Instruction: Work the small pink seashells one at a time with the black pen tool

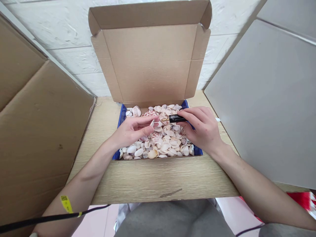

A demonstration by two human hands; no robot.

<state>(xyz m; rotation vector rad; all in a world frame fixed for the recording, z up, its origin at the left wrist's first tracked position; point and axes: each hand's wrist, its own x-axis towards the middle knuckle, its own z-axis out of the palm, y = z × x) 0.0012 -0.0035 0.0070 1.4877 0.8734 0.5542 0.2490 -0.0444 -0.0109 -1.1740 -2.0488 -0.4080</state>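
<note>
Between the thumb and fingers of my left hand [132, 130] is a small white seashell [152, 123], seen nearly edge-on. My right hand [203, 126] grips a black cylindrical tool [174, 118], which lies roughly level. A thin gold-coloured tip [165, 120] sticks out of it toward the left hand; the tip and the shell look a little apart. Both hands are above an open cardboard box with a blue side wall [121, 116]. Many loose seashells [166, 146] fill it, mostly white and cream, including a larger red-striped scallop shell [156, 137]. The hands hide part of the pile.
The box's cardboard lid [153, 62] stands raised against a white brick wall [66, 29]. A cardboard panel [49, 121] flanks the wooden table [158, 177] on the left, a grey panel [269, 95] on the right. A black cable [49, 218] crosses at lower left.
</note>
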